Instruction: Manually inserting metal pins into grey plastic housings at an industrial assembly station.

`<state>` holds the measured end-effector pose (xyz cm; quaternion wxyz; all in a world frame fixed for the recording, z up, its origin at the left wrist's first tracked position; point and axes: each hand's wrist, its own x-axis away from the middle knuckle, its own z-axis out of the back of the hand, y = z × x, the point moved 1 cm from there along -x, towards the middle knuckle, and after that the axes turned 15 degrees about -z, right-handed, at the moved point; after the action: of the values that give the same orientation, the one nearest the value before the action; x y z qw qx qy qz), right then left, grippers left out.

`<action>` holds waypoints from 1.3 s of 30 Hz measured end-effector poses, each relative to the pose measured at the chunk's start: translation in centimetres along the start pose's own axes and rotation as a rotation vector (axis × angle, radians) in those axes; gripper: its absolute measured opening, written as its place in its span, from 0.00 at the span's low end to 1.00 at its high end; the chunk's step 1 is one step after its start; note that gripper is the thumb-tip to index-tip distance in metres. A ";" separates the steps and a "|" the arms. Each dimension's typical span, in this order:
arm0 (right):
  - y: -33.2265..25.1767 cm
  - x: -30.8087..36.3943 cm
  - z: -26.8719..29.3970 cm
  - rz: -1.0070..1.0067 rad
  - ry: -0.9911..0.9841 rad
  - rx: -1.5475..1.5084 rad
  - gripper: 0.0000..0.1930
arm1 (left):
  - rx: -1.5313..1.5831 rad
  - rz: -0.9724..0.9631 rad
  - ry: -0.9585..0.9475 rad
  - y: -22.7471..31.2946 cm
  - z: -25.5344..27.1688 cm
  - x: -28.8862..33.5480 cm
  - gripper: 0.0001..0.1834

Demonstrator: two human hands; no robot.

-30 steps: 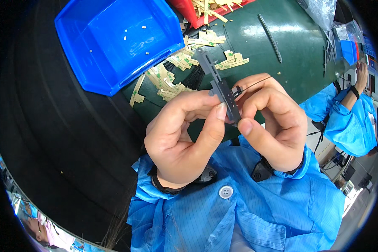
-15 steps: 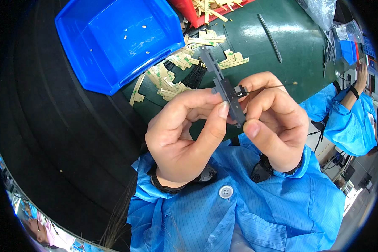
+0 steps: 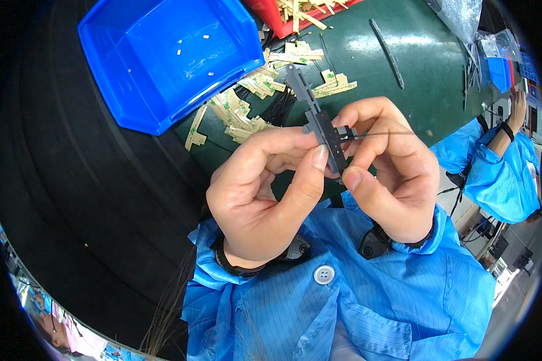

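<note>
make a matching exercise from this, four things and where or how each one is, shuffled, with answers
1. black-and-grey part
2. blue bin
3. red bin
4. thin grey bar

a. holds cream strips
b. lies on the green table
c. pinched in the left hand
d. has tiny white bits inside

Pairs: 1-c, 2-d, 3-a, 4-b

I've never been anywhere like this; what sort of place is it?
Probably a factory workshop: a blue bin, cream pieces piled on a green table, and a co-worker in blue workwear nearby.
</note>
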<state>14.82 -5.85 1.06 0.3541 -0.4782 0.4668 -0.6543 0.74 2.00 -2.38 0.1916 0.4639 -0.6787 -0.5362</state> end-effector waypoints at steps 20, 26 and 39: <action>0.1 -0.2 0.0 -0.024 0.001 -0.014 0.03 | -0.066 -0.014 -0.006 -0.2 -0.1 0.0 0.07; 0.4 -0.4 0.3 0.009 0.020 0.045 0.03 | -0.005 -0.030 0.044 -0.3 0.0 0.0 0.09; -0.2 -0.6 0.7 -0.035 0.031 0.114 0.05 | 0.004 -0.020 0.054 -0.4 -0.1 0.0 0.09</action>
<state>15.62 -5.47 1.13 0.3618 -0.4552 0.4258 -0.6933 0.93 1.91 -2.68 0.2037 0.4852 -0.6696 -0.5241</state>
